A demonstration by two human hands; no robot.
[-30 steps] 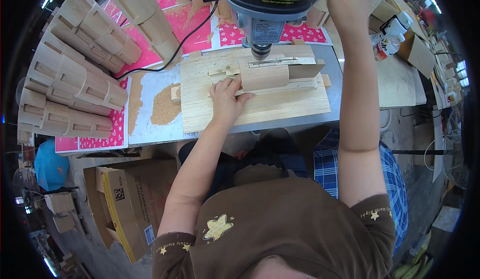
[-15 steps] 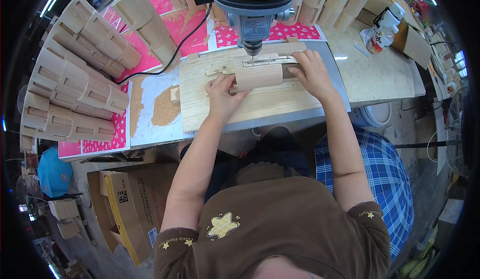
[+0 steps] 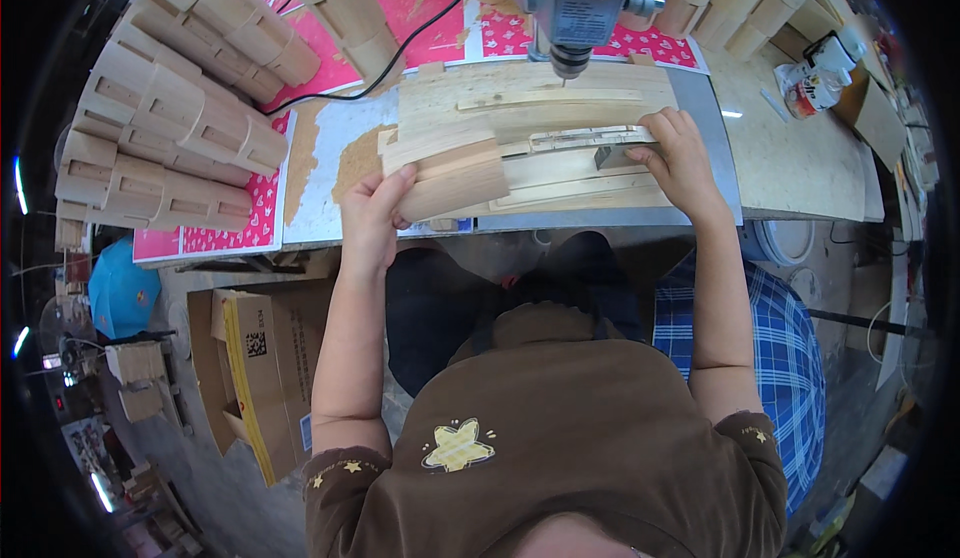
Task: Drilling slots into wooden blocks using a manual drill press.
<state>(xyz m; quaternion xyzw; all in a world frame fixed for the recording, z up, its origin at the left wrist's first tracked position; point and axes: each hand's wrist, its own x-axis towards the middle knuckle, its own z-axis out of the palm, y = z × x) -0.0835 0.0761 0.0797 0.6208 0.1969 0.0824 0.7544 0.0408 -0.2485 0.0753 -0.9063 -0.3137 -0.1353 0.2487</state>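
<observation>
My left hand [image 3: 375, 218] grips the left end of a pale wooden block [image 3: 460, 180] with a rounded face, thumb on top and fingers beneath. This block is tilted and lies over the left part of the wooden base board [image 3: 620, 88]. My right hand [image 3: 685, 163] is closed on the right end of a narrow slotted strip [image 3: 575, 139], which has a dark grey plate [image 3: 611, 158] below it. The strip's left end is close to the block. Behind both hands hangs the drill press head [image 3: 572, 23], its thin bit [image 3: 564, 82] above the board.
Stacks of similar wooden pieces [image 3: 170, 108] stand at the left on pink patterned sheets [image 3: 350, 33], with more at the back right. A black cable [image 3: 395, 63] crosses the bench. White bottles [image 3: 815, 78] stand at the right; an open cardboard box [image 3: 265, 378] is below.
The wooden block has come out from under the drill, toward me and left, in my left hand. My right hand has shifted right and nearer with the slotted strip. The view has also shifted.
</observation>
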